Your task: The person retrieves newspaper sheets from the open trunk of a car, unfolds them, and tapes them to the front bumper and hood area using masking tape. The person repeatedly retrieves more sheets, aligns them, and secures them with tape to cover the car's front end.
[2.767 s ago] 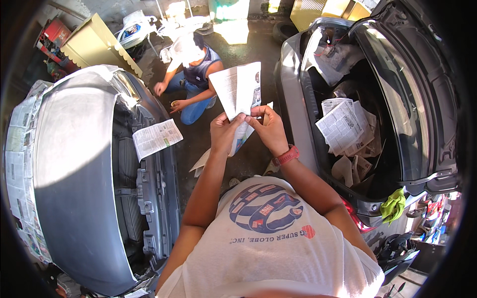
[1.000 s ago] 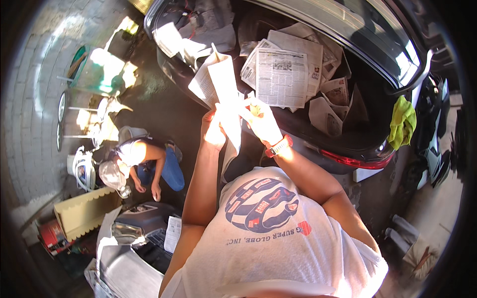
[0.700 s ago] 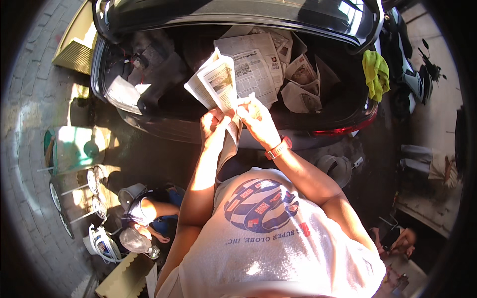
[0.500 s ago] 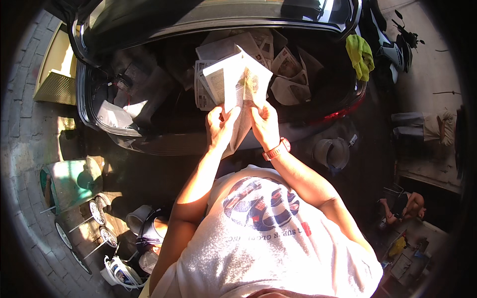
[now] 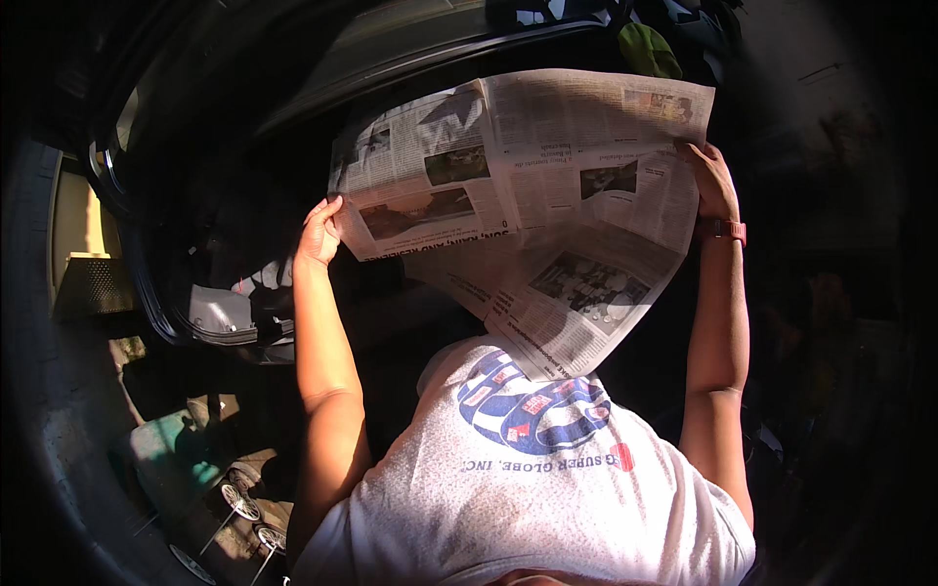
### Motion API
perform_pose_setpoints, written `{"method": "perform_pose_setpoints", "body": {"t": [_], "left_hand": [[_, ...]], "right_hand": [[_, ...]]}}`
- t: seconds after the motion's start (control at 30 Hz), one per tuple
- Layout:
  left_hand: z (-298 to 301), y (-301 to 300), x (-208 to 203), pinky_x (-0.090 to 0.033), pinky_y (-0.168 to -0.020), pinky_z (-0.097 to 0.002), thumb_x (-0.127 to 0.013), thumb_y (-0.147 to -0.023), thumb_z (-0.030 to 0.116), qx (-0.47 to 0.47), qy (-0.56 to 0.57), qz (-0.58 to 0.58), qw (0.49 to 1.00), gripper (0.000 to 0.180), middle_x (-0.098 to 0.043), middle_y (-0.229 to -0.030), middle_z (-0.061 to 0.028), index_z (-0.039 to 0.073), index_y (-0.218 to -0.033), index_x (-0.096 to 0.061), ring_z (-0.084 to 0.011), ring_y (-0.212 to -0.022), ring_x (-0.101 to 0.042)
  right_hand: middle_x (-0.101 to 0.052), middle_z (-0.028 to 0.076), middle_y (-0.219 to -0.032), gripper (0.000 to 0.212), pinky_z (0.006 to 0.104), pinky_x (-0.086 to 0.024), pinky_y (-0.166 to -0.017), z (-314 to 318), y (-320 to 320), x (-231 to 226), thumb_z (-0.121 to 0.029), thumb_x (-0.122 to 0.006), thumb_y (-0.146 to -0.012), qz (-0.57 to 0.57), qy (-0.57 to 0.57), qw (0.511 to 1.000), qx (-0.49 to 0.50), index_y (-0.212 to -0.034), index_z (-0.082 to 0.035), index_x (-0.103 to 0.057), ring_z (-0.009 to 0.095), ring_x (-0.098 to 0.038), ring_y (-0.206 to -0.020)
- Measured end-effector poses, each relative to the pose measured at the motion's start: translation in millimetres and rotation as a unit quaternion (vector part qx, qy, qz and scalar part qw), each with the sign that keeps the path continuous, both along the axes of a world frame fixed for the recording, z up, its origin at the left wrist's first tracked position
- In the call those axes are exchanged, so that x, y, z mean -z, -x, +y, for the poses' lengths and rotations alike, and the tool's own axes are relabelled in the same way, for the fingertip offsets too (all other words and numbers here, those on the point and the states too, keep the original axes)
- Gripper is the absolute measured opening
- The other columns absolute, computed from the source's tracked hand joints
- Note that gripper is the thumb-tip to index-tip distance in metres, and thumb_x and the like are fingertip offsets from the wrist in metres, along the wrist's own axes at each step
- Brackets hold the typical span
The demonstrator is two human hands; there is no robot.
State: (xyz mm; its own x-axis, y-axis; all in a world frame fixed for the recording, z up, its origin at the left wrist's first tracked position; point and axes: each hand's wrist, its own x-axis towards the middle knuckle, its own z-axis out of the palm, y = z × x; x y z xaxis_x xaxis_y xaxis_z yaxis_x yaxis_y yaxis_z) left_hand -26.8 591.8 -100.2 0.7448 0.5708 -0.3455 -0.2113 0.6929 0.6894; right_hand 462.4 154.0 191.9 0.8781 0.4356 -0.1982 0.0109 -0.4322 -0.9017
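A large newspaper sheet (image 5: 562, 181) is spread wide between my hands, in front of a dark car's open trunk. My left hand (image 5: 318, 230) pinches its left edge. On the opposite side my right hand (image 5: 710, 181), with a reddish watch (image 5: 723, 230) on the wrist, grips the right edge. The paper carries printed columns and several pictures. Its lower part hangs in a slanting fold that reaches down to my white shirt (image 5: 547, 488). Most of the trunk's inside is hidden behind the paper or lost in deep shadow.
A yellow-green cloth (image 5: 649, 51) hangs at the trunk's right side. The trunk's left rim shows a grey panel (image 5: 221, 313). Further left stand a yellow perforated metal piece (image 5: 93, 278), a green container (image 5: 176, 451) and small white spoked wheels (image 5: 240, 502).
My hands have moved far apart, left and right. The newspaper, folded and bunched between them before, is now opened out wide. The view has darkened.
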Motion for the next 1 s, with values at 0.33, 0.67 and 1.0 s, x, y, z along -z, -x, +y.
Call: {"method": "perform_pose_setpoints", "body": {"t": [0.33,0.67,1.0], "left_hand": [[-17,-89,95,-0.046,-0.123,-0.0540,-0.073,-0.107,0.028,-0.164,0.096,0.130,0.973,0.045,-0.067,-0.152,-0.0141,0.005,-0.145,-0.068,-0.0334,-0.143,-0.060],[-3,-152,100,-0.042,-0.128,-0.0548,-0.048,-0.116,0.040,-0.198,0.067,0.092,0.973,0.058,-0.053,-0.167,-0.0189,0.004,-0.161,-0.054,-0.0381,-0.152,-0.051],[-3,-152,85,-0.041,-0.128,-0.0536,-0.052,-0.115,0.037,-0.131,-0.150,0.235,0.951,0.058,-0.052,-0.167,-0.0197,0.004,-0.163,-0.051,-0.0378,-0.153,-0.051]], "right_hand": [[-0.077,0.006,-0.119,0.034,0.0306,-0.057,-0.091,-192,3,-59,-0.015,-0.058,-0.109,-0.264,-0.003,0.964,0.041,-0.133,0.005,-0.071,0.013,-0.071,-0.102],[-0.080,0.013,-0.108,0.042,0.0400,-0.058,-0.084,-601,237,-33,-0.031,-0.072,-0.102,-0.234,0.400,0.717,0.521,-0.129,0.001,-0.074,0.024,-0.074,-0.094],[-0.064,0.037,-0.145,0.074,0.0588,-0.053,-0.111,-530,408,152,-0.058,-0.059,-0.107,-0.118,0.466,0.515,0.710,-0.146,0.005,-0.063,0.052,-0.065,-0.133]]}}
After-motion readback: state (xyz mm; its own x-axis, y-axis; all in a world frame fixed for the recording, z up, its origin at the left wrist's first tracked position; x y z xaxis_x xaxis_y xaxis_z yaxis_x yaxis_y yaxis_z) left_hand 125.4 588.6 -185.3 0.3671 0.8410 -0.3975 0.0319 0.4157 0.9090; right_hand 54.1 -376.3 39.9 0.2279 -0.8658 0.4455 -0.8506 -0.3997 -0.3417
